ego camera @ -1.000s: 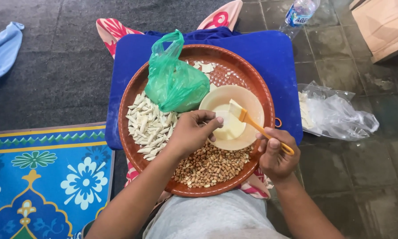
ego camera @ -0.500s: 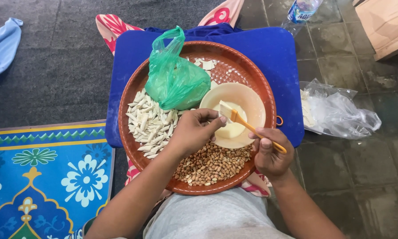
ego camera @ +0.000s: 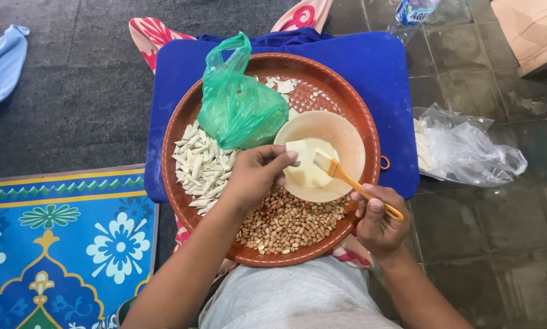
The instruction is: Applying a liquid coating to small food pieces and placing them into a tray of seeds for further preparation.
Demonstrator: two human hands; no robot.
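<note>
The person is sitting on the floor with a big round brown tray [ego camera: 182, 131] resting on a blue flat board [ego camera: 383, 73] across the lap, so everything is staying close and easy to reach.

The left hand [ego camera: 255, 176] is pinching a small pale square dough sheet [ego camera: 298, 149] with its fingertips, holding it over the pale round plastic bowl [ego camera: 349, 137]. The right hand [ego camera: 377, 219] is closed around the handle of a small orange brush with pale bristles [ego camera: 346, 176], and the bristles are pointing at the sheet. Holding the sheet over the bowl is probably keeping drips off the tray. The bowl is holding something pale, but I cannot tell if it is liquid or more sheets.

On the tray, a heap of brown peanuts [ego camera: 285, 225] is lying near the person's body, just under the bowl. A pile of little white rolled sticks [ego camera: 197, 167] is sitting on the left side. A tied green plastic bag [ego camera: 240, 109] is sitting at the far side, and what is inside it is hidden.

A crinkly clear plastic bag [ego camera: 468, 149] is lying on the grey tiles to the right. A blue flowered mat [ego camera: 54, 244] is lying to the left, cut off at the edge. A bottle at the top is cut off too.
</note>
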